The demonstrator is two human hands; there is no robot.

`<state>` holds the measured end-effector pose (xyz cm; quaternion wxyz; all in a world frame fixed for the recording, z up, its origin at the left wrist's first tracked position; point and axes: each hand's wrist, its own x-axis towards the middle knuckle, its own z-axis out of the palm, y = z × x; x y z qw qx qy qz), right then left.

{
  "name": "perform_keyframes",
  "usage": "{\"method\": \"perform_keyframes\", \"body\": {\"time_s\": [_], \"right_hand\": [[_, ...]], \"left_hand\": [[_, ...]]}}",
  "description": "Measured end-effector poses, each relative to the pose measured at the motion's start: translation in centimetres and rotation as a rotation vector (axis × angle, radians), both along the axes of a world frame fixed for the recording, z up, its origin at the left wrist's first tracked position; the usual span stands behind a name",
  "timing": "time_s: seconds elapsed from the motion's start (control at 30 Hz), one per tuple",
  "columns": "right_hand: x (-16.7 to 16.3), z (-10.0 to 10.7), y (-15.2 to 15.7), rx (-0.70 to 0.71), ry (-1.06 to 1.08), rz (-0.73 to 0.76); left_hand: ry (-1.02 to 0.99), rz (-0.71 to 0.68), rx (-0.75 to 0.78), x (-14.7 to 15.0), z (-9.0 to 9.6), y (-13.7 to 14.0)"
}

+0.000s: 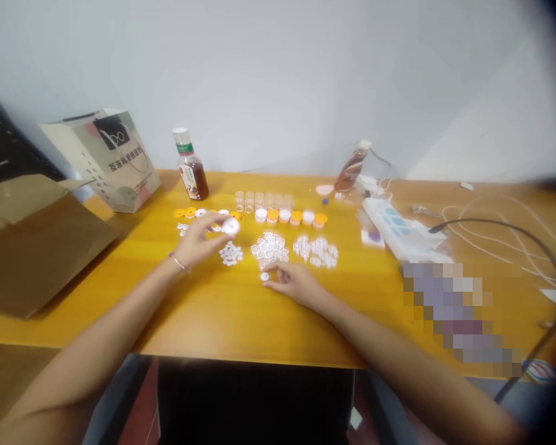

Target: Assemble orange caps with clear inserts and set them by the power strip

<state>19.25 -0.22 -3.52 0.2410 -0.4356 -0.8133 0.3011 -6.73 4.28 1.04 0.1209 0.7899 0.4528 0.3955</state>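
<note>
My left hand (198, 240) is partly closed, thumb and fingers bent round a white disc (230, 227), gripping it just above the counter (241, 321), left of its middle. My right hand (299, 284) is nearer the counter's near edge, fingers curled, with a small white round piece (265, 277) between thumb and forefinger at the tips; the other fingers are tucked in.

Just beyond the right hand lies a heap of white cut-out pieces (269, 246), with a second heap (323, 252) to its right. A pile of small white rounds (231, 253) sits below the white disc, on the side of the counter's left end. Farther toward the far edge runs a row of orange and white lids (295, 217), partly hidden by my left hand, and behind its middle stand clear cups (259, 201), too blurred to count.

Near the far edge, an upright bottle of dark drink (192, 170) stands left of the cups, and a tilted bottle (352, 168) is to their right, a blue cap (325, 201) near it. A paper bag (115, 167) stands at the far left corner, a cardboard box (41, 247) before it along the left end. A white power strip (389, 225) lies toward the right end.
</note>
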Motion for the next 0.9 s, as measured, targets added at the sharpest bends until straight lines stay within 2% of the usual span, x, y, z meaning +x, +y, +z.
{"method": "perform_keyframes", "body": {"time_s": [0.07, 0.1, 0.23, 0.4, 0.73, 0.8, 0.9], "right_hand": [[0.2, 0.0, 0.0, -0.02, 0.015, 0.028], [0.3, 0.1, 0.0, -0.029, 0.021, 0.043], [0.7, 0.4, 0.0, -0.064, 0.041, 0.083], [1.0, 0.9, 0.1, -0.132, 0.071, 0.1], [1.1, 1.2, 0.1, -0.154, 0.118, 0.057], [1.1, 1.0, 0.1, -0.156, 0.108, 0.057], [1.1, 1.4, -0.3, -0.13, 0.104, 0.036]], "left_hand": [[0.103, -0.245, -0.07, 2.9, -0.1, -2.1], [0.125, -0.31, -0.116, 3.9, -0.3, -2.9], [0.193, -0.427, -0.193, 5.3, -1.2, -4.3], [0.256, -0.413, -0.193, 5.5, -2.0, -4.2], [0.323, -0.386, -0.182, 5.7, -3.0, -4.3], [0.326, -0.392, -0.192, 6.1, -2.8, -4.5], [0.287, -0.371, -0.17, 6.9, -1.3, -4.4]]}}
